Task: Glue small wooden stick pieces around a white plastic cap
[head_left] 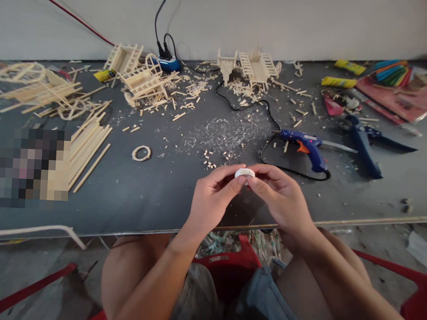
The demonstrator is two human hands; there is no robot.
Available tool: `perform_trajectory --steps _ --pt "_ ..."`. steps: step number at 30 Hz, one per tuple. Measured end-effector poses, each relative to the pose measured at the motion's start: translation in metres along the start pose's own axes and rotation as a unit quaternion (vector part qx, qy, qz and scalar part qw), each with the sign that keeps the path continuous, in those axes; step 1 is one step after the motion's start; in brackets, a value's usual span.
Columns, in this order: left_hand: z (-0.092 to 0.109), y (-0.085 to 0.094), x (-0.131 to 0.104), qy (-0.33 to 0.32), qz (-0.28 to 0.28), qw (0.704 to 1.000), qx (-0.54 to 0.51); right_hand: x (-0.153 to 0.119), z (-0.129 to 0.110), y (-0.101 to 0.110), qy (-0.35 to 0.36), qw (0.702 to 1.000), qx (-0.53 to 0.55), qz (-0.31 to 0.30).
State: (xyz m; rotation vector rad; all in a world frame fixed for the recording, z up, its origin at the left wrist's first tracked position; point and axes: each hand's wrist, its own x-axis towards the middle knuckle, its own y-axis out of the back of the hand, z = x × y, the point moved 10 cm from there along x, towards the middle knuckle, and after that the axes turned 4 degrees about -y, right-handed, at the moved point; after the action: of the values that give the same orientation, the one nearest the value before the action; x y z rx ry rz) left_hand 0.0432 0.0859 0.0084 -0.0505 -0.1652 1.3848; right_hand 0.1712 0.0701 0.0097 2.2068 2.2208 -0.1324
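Both left hand (211,193) and right hand (286,197) pinch a white piece (245,172) between fingers, apparently adjusting it; the next move likely needs steadiness, glue gun (304,141) at two o'clock.

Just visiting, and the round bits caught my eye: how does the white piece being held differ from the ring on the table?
The white piece is held between the left hand and right hand; the ring lies flat on the table. The ring is wood-coloured, while the white piece is whiter. The hands partly hide the white piece; the ring shows whole, its middle open. Both look rounded and pale.
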Motion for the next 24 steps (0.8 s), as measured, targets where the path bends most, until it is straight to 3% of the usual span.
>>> perform_trajectory --steps 9,24 --pt "0.023 0.012 -0.002 -0.122 0.035 0.98 0.151 0.001 -0.006 0.012 0.026 0.999 -0.015 0.012" --pt "0.028 0.014 -0.01 -0.152 0.057 0.955 0.249 -0.007 -0.021 -0.004 0.127 0.988 -0.086 0.013"
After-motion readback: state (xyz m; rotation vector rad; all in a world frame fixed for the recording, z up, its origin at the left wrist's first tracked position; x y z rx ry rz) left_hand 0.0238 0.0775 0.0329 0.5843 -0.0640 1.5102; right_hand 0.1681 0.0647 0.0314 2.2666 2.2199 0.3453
